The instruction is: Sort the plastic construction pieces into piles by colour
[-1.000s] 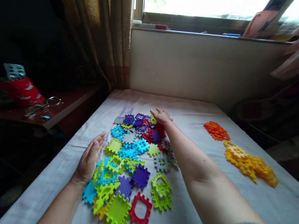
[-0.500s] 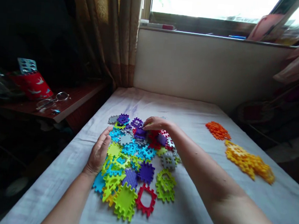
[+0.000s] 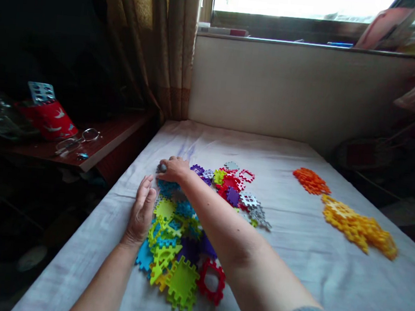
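A mixed heap of notched plastic tiles lies on the pale sheet, with a lime green tile (image 3: 182, 280) nearest me and a red frame tile (image 3: 212, 282) beside it. My left hand (image 3: 141, 213) rests on edge along the heap's left side, fingers extended and holding nothing. At the far left of the heap, my right hand (image 3: 173, 168) reaches over the tiles with curled fingers; a grey piece (image 3: 163, 168) shows at its fingertips. Just below that hand are blue tiles (image 3: 168, 188). My right forearm covers the middle of the heap.
Orange pieces (image 3: 310, 181) and yellow pieces (image 3: 359, 227) form separate piles on the right of the sheet. On the left, a dark red desk (image 3: 111, 135) holds glasses (image 3: 78, 142) and a red patterned container (image 3: 52, 120). A curtain (image 3: 176, 51) hangs behind.
My right hand has moved left, from the heap's back middle to its far left corner. The view has shifted slightly. My left hand stays by the heap's left side.
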Motion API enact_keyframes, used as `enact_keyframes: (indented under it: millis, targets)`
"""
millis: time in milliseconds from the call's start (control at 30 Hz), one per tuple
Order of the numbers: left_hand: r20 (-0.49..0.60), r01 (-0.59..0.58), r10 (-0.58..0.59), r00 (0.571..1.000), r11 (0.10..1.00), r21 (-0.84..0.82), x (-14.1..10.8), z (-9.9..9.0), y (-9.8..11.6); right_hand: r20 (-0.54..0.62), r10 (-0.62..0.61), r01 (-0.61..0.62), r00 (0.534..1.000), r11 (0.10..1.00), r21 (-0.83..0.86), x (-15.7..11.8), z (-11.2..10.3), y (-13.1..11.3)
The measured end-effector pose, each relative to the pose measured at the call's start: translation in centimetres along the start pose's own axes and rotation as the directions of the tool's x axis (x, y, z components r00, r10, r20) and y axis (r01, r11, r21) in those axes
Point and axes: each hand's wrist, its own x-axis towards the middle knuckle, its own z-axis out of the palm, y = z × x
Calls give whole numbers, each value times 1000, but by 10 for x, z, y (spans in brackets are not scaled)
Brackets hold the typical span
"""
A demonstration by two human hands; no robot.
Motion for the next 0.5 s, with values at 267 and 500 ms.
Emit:
enact_keyframes:
  millis: [267,500]
  targets:
    - [167,-56,34,985,990,131,0,1,18,294,-238,164,926,953,254,-79,-54,57]
    - [333,-143,43,942,948,283,1,6,23,-157,534,-503,830,841,200,-97,-46,157]
